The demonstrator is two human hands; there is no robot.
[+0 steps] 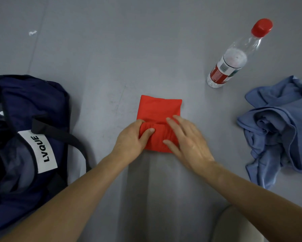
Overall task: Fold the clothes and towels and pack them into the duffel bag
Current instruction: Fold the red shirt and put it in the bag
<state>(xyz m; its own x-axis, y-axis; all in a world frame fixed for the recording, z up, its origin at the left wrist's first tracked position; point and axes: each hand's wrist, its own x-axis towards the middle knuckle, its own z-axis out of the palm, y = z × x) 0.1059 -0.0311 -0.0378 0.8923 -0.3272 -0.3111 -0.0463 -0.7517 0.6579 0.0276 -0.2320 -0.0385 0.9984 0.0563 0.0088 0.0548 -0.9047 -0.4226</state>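
Note:
A small red garment (158, 110), folded into a compact rectangle, lies on the grey floor in the middle of the view. My left hand (131, 138) grips its near left edge, thumb on top of the gathered band and fingers tucked into the fold. My right hand (185, 138) lies flat on the near right part with straight fingers pressing the cloth down. The dark navy duffel bag (47, 105) with a white label sits open at the left. A crumpled blue garment (277, 126) lies in a heap at the right.
A clear plastic bottle (234, 56) with a red cap and red label stands on the floor behind and right of the red garment. A small white scrap (32, 33) lies far back at the left. A pale object (237, 226) shows at the bottom edge.

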